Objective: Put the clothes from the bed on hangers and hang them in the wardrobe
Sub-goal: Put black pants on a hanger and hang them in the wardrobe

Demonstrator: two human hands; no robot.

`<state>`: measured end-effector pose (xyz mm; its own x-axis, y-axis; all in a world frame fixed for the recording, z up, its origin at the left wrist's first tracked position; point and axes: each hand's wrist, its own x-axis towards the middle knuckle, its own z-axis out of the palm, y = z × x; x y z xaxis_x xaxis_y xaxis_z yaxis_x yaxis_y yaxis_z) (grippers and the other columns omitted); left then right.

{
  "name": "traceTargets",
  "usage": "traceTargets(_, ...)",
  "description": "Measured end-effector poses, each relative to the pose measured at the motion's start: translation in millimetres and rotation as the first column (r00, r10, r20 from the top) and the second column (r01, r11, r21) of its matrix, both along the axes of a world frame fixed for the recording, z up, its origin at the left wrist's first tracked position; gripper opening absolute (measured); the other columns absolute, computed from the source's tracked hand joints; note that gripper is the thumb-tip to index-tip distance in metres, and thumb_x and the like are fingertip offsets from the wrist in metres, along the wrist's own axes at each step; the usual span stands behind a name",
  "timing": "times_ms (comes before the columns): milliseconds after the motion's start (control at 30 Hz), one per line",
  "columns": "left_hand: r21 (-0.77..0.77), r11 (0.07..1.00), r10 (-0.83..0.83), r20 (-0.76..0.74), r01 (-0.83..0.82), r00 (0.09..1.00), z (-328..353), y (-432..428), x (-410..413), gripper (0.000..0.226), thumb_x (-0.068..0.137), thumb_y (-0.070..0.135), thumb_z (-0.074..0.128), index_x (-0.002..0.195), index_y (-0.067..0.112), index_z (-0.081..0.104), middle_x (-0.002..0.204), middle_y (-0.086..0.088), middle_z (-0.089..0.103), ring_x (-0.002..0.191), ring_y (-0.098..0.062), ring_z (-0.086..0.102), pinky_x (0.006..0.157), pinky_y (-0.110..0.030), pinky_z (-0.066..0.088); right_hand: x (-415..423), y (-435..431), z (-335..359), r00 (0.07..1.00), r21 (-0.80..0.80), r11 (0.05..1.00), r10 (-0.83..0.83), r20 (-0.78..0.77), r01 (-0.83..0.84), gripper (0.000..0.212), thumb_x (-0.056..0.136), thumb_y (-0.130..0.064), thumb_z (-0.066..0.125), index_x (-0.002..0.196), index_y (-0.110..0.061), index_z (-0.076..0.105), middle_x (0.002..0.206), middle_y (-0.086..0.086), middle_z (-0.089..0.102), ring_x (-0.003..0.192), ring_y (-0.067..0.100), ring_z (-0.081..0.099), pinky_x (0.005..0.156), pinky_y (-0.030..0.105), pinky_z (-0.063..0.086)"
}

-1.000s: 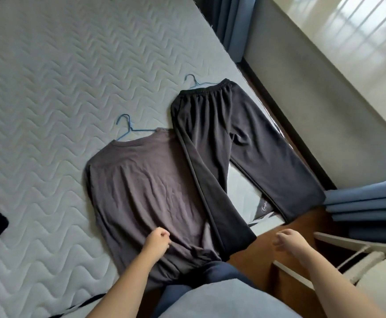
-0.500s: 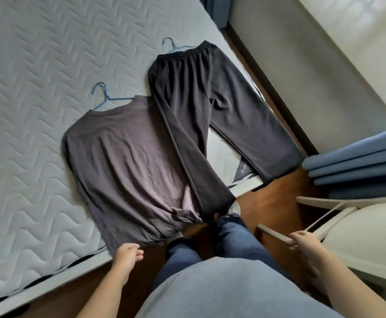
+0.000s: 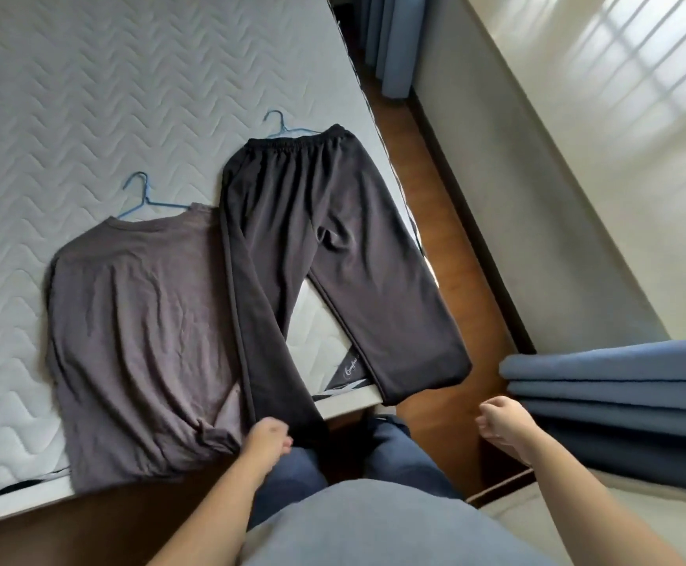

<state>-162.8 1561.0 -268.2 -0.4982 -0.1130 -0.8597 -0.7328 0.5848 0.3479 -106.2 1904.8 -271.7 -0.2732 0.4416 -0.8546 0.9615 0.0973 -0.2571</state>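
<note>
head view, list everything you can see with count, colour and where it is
mattress: 1, white quilted, fills left and top
shirt: 1, grey-brown, flat on the mattress, hem over the near edge
trousers: 1, black, right of the shirt, leg ends past the mattress edge
hangers: 2, blue, one at the shirt's neck, the other at the trousers' waistband
curtains: 2, blue, top centre and right
floor: 1, brown wood, beside the bed
wall: 1, cream, right
legs: 2, blue jeans, bottom centre
left hand: 1, curled, at the near trouser cuff, grip unclear
right hand: 1, curled, holds nothing, over the floor
</note>
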Motion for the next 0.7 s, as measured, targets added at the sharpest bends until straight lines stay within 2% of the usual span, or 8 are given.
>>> traceTargets(100,0.042,0.887,-0.451,-0.134,0.460,0.882,20.9,55.9,-29.7,0.018,0.091,0.018,0.042,0.097,0.014,0.059,0.096,-0.003,0.063,0.090,-0.022,0.058,0.078,-0.029,0.045,-5.5,39.6,5.1,0.995,0.011,1.000,0.010,0.097,-0.011,0.025,0.095,-0.013,0.042,0.113,0.001,0.052,0.083,0.013,0.060,0.064,0.021,0.055,0.049,0.026,0.032)
traceTargets(167,0.013,0.819,-0.560,-0.196,0.573,0.805,29.6,72.2,-51.6,0.023,0.090,0.022,0.043,0.107,0.018,0.058,0.105,0.001,0.063,0.099,-0.020,0.058,0.088,-0.031,0.045,-12.6,54.5,4.3,0.994,0.015,0.999,-0.032,0.109,0.030,0.024,0.095,-0.012,0.043,0.113,0.002,0.052,0.084,0.015,0.060,0.065,0.023,0.055,0.051,0.027,0.035)
traceTargets(267,0.094,0.910,-0.384,-0.181,0.404,0.906,25.3,70.1,-84.5,0.014,0.090,0.017,0.044,0.088,0.022,0.057,0.092,-0.004,0.064,0.089,-0.022,0.060,0.088,-0.034,0.047,-28.1,52.9,-0.5,0.988,-0.007,0.992,-0.128,0.092,0.129,0.021,0.096,-0.014,0.041,0.108,-0.001,0.052,0.080,0.013,0.061,0.066,0.024,0.056,0.062,0.030,0.040)
traceTargets(367,0.107,0.977,-0.173,-0.123,0.186,0.977,11.9,45.3,-119.5,0.026,0.090,0.006,0.041,0.075,0.023,0.052,0.083,-0.008,0.061,0.073,-0.019,0.056,0.081,-0.034,0.050,-58.3,35.3,-6.3,0.983,-0.027,0.987,-0.157,0.098,0.160,0.019,0.096,-0.014,0.041,0.105,-0.002,0.052,0.075,0.011,0.060,0.059,0.023,0.054,0.058,0.029,0.039)
traceTargets(467,0.071,0.997,-0.007,-0.115,0.015,0.993,-3.8,14.9,-162.5,0.027,0.091,0.002,0.040,0.074,0.019,0.052,0.079,-0.009,0.061,0.068,-0.020,0.055,0.069,-0.026,0.044,-107.5,17.5,-9.5,0.995,-0.022,0.997,-0.077,0.066,0.078,0.019,0.094,-0.012,0.042,0.101,0.002,0.053,0.070,0.011,0.059,0.056,0.022,0.052,0.051,0.023,0.031)
traceTargets(600,-0.012,0.995,0.100,-0.157,-0.103,0.982,-33.3,-16.2,-238.6,0.021,0.089,-0.001,0.042,0.079,0.010,0.057,0.081,-0.014,0.061,0.071,-0.026,0.055,0.062,-0.026,0.041,-201.1,4.2,-13.5,0.993,0.017,0.993,0.116,0.008,-0.116,0.014,0.093,-0.012,0.043,0.097,-0.005,0.055,0.085,0.014,0.063,0.064,0.021,0.057,0.048,0.021,0.034)
traceTargets(667,-0.034,0.989,0.137,-0.177,-0.145,0.975,-49.8,-24.9,-281.6,0.015,0.088,0.000,0.045,0.086,0.008,0.057,0.087,-0.016,0.063,0.078,-0.028,0.057,0.068,-0.029,0.044,-252.5,0.3,-24.9,0.977,0.031,0.977,0.210,-0.038,-0.209,0.013,0.090,-0.009,0.044,0.085,-0.009,0.057,0.084,0.015,0.065,0.072,0.029,0.063,0.056,0.029,0.048)
traceTargets(700,-0.048,0.986,0.144,-0.198,-0.157,0.969,-60.9,-27.5,-304.6,0.013,0.087,0.001,0.047,0.087,0.010,0.057,0.094,-0.018,0.064,0.085,-0.031,0.059,0.076,-0.033,0.046,-279.7,0.2,-35.1,0.967,0.044,0.969,0.247,-0.059,-0.244,0.015,0.088,-0.008,0.045,0.079,-0.010,0.057,0.079,0.014,0.065,0.077,0.034,0.065,0.067,0.037,0.054)
